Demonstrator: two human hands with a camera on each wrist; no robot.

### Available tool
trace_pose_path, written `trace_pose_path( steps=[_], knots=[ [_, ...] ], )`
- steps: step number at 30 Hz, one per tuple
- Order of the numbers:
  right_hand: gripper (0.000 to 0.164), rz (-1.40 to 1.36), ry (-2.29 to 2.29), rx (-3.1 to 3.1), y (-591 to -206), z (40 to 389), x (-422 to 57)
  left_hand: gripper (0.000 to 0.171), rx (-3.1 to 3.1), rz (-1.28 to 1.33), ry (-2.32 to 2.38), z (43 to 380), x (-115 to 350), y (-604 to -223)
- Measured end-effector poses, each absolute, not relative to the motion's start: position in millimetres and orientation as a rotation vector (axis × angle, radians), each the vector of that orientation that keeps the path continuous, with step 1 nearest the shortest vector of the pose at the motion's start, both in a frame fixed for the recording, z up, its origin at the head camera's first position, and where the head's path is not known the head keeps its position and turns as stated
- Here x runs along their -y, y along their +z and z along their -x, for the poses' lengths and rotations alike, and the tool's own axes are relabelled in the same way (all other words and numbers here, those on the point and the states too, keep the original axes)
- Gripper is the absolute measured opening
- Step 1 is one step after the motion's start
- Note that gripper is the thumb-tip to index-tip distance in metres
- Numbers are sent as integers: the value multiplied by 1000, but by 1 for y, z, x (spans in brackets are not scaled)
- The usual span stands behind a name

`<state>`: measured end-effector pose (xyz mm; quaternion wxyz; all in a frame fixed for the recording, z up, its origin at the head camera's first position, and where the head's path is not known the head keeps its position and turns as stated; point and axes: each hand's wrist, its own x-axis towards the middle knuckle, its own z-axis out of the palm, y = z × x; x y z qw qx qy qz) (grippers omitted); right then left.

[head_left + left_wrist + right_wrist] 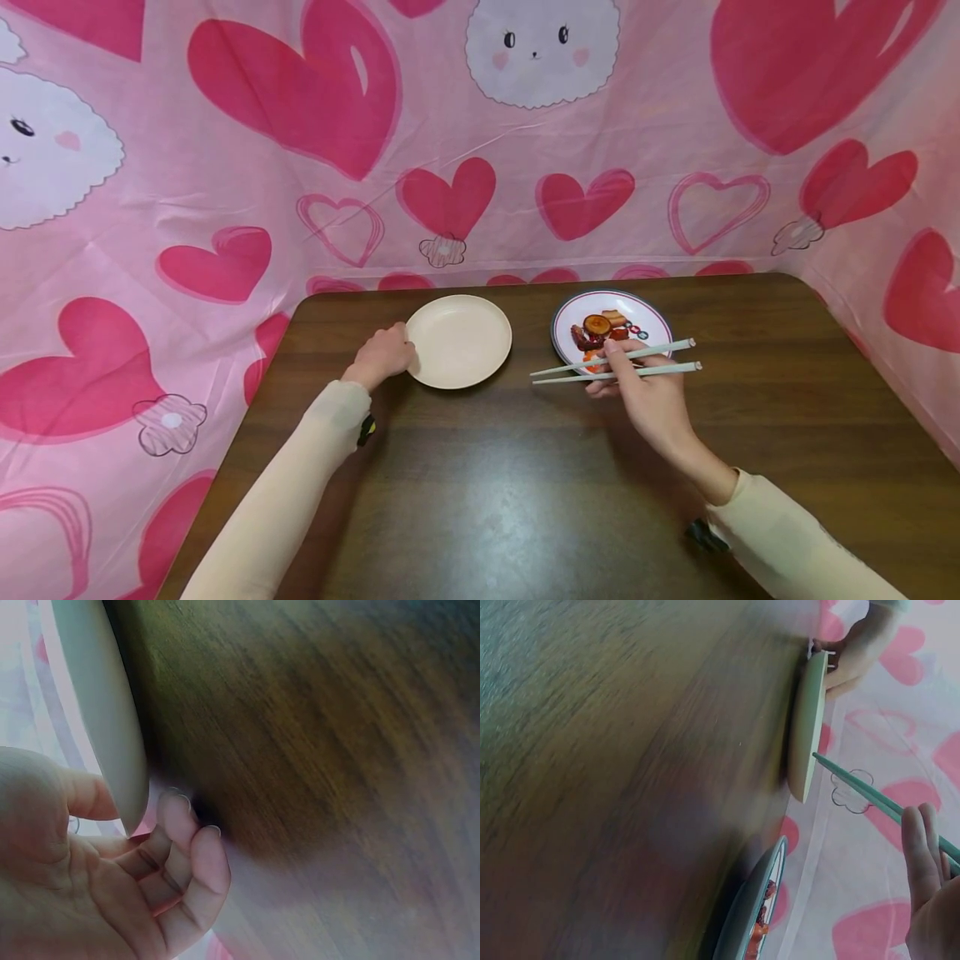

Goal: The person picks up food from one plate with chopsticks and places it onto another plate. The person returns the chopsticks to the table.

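Note:
A cream plate point(459, 342) lies on the table left of centre. My left hand point(385, 354) grips its left rim; in the left wrist view the thumb point(91, 796) is over the edge and the other fingers curl below it. My right hand point(648, 400) holds a pair of pale green chopsticks point(660, 371), their tips pointing left and slightly apart, with no food between them. Behind that hand stands a white plate point(564, 321) with a dark blue rim. It bears several pieces of food, among them a round brown slice point(597, 325) and an orange piece point(592, 360), partly covered by the chopsticks.
The dark wooden table point(465, 500) extends toward me, with a bright reflection at its middle. A pink cloth point(517, 142) with hearts hangs along its back and sides. Small dark devices point(707, 536) sit at both wrists.

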<state>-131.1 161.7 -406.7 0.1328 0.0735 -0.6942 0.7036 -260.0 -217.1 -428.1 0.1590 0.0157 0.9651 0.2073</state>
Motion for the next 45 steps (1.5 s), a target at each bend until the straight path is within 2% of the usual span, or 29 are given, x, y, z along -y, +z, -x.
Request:
trace_pose_path(
  steps=[5, 18, 45],
  knots=[
    [19, -247, 2039, 1922, -410, 133, -164, 49, -2764, -42, 616, 260, 218, -431],
    [31, -217, 2032, 1805, -412, 140, -174, 46, -2772, -70, 684, 257, 217, -432],
    [33, -143, 2009, 1738, -409, 156, -196, 42, -2775, -66, 752, 260, 221, -436]
  ],
)
